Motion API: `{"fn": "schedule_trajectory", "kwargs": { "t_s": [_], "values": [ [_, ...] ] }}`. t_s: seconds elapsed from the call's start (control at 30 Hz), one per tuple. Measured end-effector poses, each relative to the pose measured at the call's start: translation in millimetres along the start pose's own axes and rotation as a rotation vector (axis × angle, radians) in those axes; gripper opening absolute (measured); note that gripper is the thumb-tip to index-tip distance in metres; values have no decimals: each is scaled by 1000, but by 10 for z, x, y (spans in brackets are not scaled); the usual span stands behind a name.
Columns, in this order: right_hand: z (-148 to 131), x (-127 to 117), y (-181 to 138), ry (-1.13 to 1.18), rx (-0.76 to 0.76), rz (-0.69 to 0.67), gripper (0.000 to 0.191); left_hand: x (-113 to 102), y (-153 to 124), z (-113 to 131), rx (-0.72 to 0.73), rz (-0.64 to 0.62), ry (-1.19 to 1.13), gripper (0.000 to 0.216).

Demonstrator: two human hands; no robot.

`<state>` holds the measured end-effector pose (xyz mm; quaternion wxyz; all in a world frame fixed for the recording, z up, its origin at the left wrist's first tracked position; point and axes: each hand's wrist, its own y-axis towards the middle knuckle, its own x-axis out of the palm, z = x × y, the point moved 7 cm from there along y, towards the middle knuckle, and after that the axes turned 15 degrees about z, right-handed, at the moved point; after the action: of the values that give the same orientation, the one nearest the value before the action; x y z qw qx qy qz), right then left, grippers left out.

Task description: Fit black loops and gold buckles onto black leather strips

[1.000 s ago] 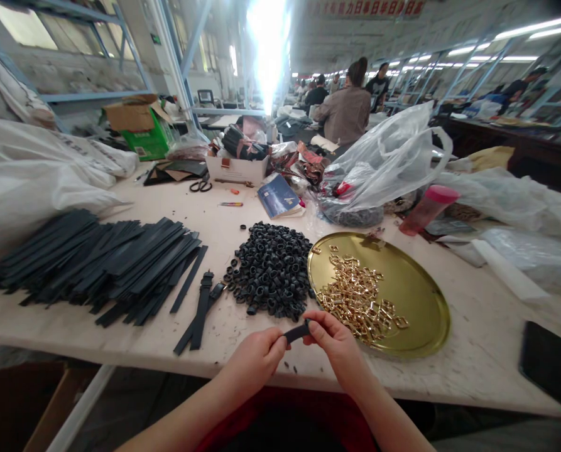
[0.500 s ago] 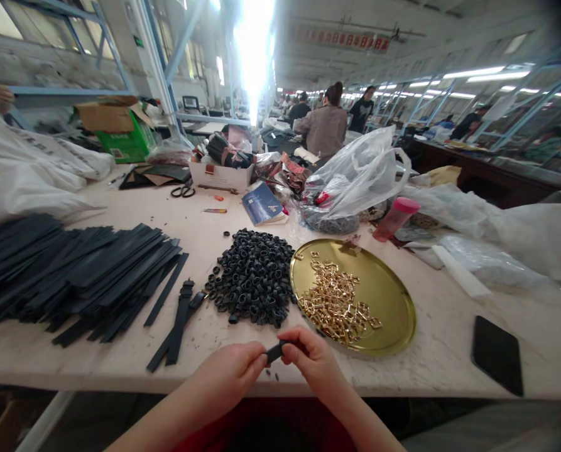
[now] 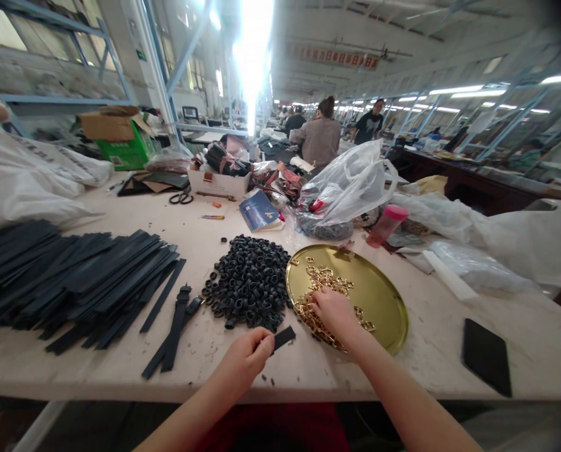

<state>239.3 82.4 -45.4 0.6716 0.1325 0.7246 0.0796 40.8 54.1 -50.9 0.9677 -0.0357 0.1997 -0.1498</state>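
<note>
My left hand [image 3: 246,360] is closed on one end of a short black strap [image 3: 284,338] near the table's front edge. My right hand [image 3: 333,309] reaches into the round gold tray [image 3: 384,295], its fingers curled down among several small gold buckles [image 3: 325,279]; whether it holds one is hidden. A heap of small black loops [image 3: 250,282] lies just left of the tray. Two finished black straps [image 3: 179,323] lie left of my left hand, beside a big pile of flat black strips [image 3: 73,279].
A black phone [image 3: 486,356] lies at the right front. Behind the tray stand a pink bottle [image 3: 386,224], a clear plastic bag [image 3: 350,185], a blue booklet [image 3: 260,211], scissors [image 3: 181,198] and a white box [image 3: 218,182]. Several people work at tables farther back.
My right hand let go of the strap and moved right and forward into the gold tray. My left hand keeps the strap. The camera has tilted up a little.
</note>
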Motion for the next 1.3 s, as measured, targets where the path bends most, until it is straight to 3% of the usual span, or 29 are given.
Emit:
{"fn": "schedule_trajectory", "kwargs": {
  "t_s": [0.2, 0.6, 0.8, 0.9, 1.07, 1.17, 1.3],
  "values": [
    [10, 177, 109, -59, -90, -62, 18, 115, 3, -64, -119, -36, -57, 25],
    [-9, 225, 128, -55, -156, -152, 20, 219, 51, -82, -55, -30, 40, 25],
    [-36, 17, 77, 89, -118, -91, 17, 217, 71, -22, -54, -10, 62, 21],
    [-145, -100, -53, 343, -15, -65, 20, 259, 152, 1, -49, 48, 64, 20],
    [-420, -56, -308, 1187, 372, -234, 25, 281, 213, -27, -15, 110, 63, 22],
    [-507, -57, -368, 1432, 525, -209, 27, 240, 169, -46, -43, 134, 16, 24],
    [-551, -25, -437, 1591, 672, -116, 26, 257, 92, 13, -45, 80, -119, 26]
  ]
}}
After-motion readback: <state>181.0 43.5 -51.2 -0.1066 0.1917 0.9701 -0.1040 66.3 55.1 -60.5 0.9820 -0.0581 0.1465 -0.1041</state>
